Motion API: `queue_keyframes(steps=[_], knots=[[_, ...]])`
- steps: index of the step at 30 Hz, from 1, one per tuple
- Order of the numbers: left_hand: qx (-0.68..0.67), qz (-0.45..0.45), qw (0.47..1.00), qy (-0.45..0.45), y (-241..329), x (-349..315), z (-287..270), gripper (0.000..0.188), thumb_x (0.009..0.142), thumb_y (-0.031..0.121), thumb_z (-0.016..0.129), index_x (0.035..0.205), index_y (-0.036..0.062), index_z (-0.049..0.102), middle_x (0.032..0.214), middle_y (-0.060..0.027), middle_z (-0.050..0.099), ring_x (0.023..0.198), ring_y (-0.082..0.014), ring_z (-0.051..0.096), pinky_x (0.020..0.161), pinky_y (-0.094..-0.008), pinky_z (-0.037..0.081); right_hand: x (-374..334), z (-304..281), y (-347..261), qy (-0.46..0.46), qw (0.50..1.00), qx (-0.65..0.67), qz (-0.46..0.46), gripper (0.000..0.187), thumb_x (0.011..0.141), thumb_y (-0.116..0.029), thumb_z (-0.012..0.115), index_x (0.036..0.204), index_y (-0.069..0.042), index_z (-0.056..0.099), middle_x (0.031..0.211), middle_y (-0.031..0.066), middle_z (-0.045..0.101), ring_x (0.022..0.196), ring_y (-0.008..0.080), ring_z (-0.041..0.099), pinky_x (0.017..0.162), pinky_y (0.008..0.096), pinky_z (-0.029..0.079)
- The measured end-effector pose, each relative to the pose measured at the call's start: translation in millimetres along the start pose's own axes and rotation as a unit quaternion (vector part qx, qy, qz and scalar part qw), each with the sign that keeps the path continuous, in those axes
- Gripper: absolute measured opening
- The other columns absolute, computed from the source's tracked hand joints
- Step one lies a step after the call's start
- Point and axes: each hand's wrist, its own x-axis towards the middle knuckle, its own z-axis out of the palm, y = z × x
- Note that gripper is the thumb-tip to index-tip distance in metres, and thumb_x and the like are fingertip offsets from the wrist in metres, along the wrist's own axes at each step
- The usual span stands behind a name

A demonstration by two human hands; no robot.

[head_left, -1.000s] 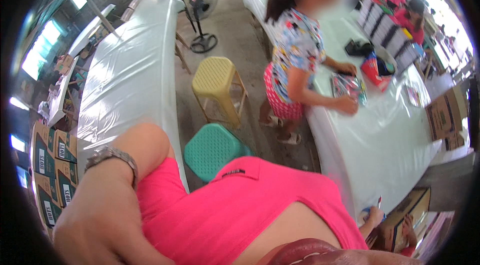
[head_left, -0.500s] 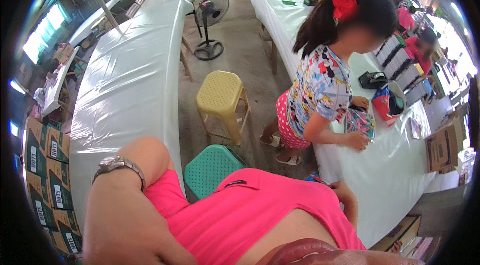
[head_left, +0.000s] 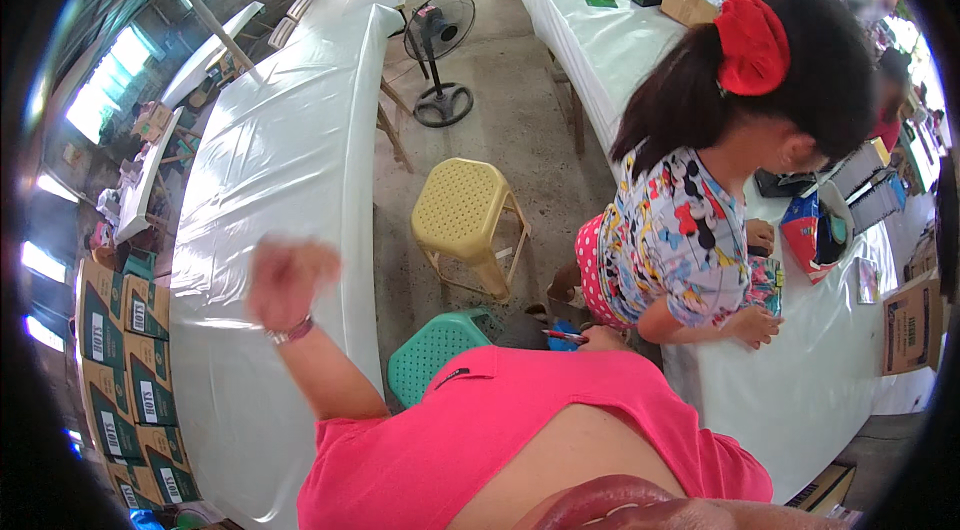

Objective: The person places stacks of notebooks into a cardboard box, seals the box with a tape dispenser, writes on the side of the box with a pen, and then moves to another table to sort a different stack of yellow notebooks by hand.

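My left hand [head_left: 292,282], smeared by motion, is raised over the plastic-covered table [head_left: 250,170] on the left. A watch [head_left: 290,331] is on its wrist; the fingers are too blurred to read. Close in front of my pink shirt, my right hand [head_left: 606,339] is closed on a small blue and red object [head_left: 564,338], whose kind I cannot make out. The shirt hides part of that hand. A green plastic stool [head_left: 436,355] stands just beyond my body, between the two hands.
A yellow stool [head_left: 460,210] and a standing fan [head_left: 440,40] occupy the aisle. At the right-hand table [head_left: 780,410], a person with a red hair tie [head_left: 753,45] handles a colourful flat packet [head_left: 766,282]. Cartons [head_left: 125,380] are stacked at left; a blue-red bag [head_left: 815,230] sits right.
My left hand has swung up and away from my body over the left table. My right hand has moved left across my front with the blue and red object. The other person leans closer.
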Motion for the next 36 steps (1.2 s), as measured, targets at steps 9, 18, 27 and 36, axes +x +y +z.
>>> queue_keyframes(steps=[9, 18, 27, 36], knots=[[0.489, -0.639, 0.459, 0.376, -234.5, -168.8, -241.2, 0.097, 0.077, 0.056, 0.064, 0.148, 0.0101, 0.016, 0.144, -0.0362, 0.025, 0.132, -0.0535, 0.026, 0.108, -0.0543, 0.028, 99.9, -52.5, -29.6, 0.037, 0.984, 0.173, 0.019, 0.04, 0.072, -0.037, 0.072, 0.099, -0.007, 0.069, 0.089, 0.0169, 0.069, 0.087, 0.0274, 0.067, 0.077, 0.0382, 0.05], [0.459, -0.737, 0.351, 0.35, -303.0, -57.5, -274.6, 0.123, 0.071, 0.068, 0.063, 0.149, 0.007, -0.011, 0.15, -0.0355, -0.008, 0.138, -0.0532, -0.008, 0.107, -0.0661, 0.005, 193.4, -157.1, -78.7, 0.205, 0.903, 0.372, 0.072, 0.041, 0.068, -0.033, 0.074, 0.092, -0.001, 0.069, 0.077, 0.0155, 0.067, 0.071, 0.0256, 0.066, 0.067, 0.0378, 0.05], [0.49, -0.716, 0.345, 0.36, -328.4, -46.4, -274.2, 0.122, 0.072, 0.064, 0.067, 0.149, 0.0145, -0.014, 0.148, -0.0327, -0.021, 0.137, -0.0534, -0.015, 0.098, -0.0761, 0.004, 247.8, -259.6, -105.0, 0.242, 0.929, 0.251, 0.126, 0.038, 0.066, -0.031, 0.073, 0.088, -0.001, 0.068, 0.078, 0.0178, 0.067, 0.074, 0.029, 0.066, 0.069, 0.0381, 0.049], [0.456, -0.607, 0.616, 0.209, -388.3, 81.9, -209.4, 0.103, 0.079, 0.05, 0.068, 0.151, 0.0196, -0.001, 0.152, -0.0244, -0.019, 0.142, -0.0419, -0.011, 0.101, -0.0739, 0.012, 313.6, -329.2, -107.6, 0.229, 0.913, 0.328, 0.076, 0.034, 0.067, -0.029, 0.072, 0.086, -0.001, 0.068, 0.076, 0.0159, 0.065, 0.07, 0.027, 0.064, 0.066, 0.0389, 0.048]])
